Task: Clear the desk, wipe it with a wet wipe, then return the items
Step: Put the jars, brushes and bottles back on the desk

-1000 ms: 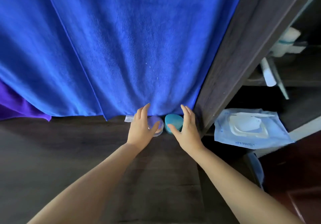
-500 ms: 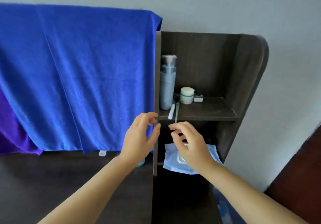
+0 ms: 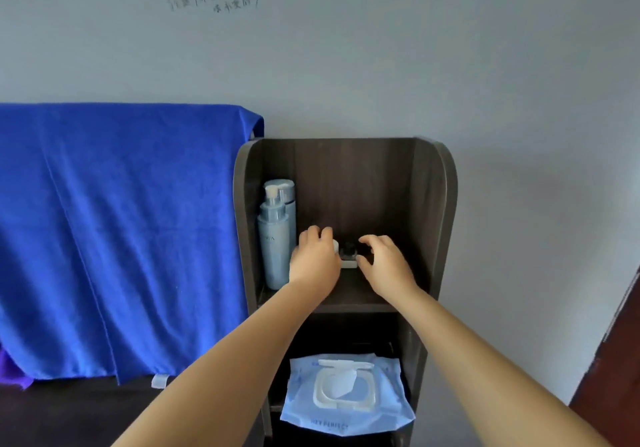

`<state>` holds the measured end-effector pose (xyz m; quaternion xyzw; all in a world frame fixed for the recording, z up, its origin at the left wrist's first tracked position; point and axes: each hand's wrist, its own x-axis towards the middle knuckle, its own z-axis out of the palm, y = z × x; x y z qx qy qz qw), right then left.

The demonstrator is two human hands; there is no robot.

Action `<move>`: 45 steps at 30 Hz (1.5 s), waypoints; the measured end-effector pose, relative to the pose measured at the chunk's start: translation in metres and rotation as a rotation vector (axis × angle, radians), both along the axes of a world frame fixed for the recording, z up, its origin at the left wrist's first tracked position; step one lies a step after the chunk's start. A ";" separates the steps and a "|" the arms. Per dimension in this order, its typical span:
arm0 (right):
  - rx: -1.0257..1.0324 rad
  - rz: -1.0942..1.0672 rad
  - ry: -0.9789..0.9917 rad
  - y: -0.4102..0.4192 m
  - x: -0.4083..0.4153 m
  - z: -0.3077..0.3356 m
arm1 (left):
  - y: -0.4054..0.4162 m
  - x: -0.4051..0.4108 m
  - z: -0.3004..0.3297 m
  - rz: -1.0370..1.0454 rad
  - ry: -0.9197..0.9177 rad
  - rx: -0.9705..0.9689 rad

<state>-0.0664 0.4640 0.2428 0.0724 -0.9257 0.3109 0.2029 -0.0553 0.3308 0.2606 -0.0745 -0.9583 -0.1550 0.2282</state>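
My left hand (image 3: 313, 259) is up on the upper shelf (image 3: 349, 302) of a dark wooden rack, fingers curled over a small white jar (image 3: 335, 246) that it mostly hides. My right hand (image 3: 384, 264) hovers beside it with curved fingers spread. Its thumb is at the right end of a small black-and-white box (image 3: 348, 258), which it does not enclose. A blue wet wipe pack (image 3: 346, 394) with a white flip lid lies on the lower shelf. The dark desk top (image 3: 69, 412) shows at the lower left.
Two tall pale-blue bottles (image 3: 275, 235) stand at the shelf's left end, right beside my left hand. A blue towel (image 3: 121, 231) hangs over the desk's back panel, a purple cloth (image 3: 14, 375) under its left edge. A grey wall is behind, a reddish door (image 3: 616, 360) at right.
The view has lifted from the desk's back edge to the rack. Both hands left the two small containers on the desk and rose to the upper shelf, around the jar and small box.
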 end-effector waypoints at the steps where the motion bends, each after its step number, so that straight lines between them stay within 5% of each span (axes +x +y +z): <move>1: 0.006 0.015 -0.015 -0.002 -0.006 -0.001 | 0.001 -0.006 -0.001 0.033 -0.029 -0.046; 7: 0.151 0.086 -0.069 -0.002 -0.022 -0.006 | 0.004 -0.020 -0.005 0.057 -0.148 -0.161; 15: 0.062 0.086 -0.022 0.004 -0.010 -0.003 | 0.006 -0.016 0.000 -0.009 -0.171 -0.070; 30: -0.198 0.246 0.067 -0.017 0.122 0.011 | -0.053 0.124 0.005 -0.231 0.136 0.201; 38: -0.237 0.386 -0.153 -0.104 0.156 -0.060 | -0.187 0.172 -0.063 -0.060 -0.091 0.412; 45: -0.161 0.341 -0.426 -0.201 0.141 -0.188 | -0.266 0.143 -0.196 0.089 -0.390 0.326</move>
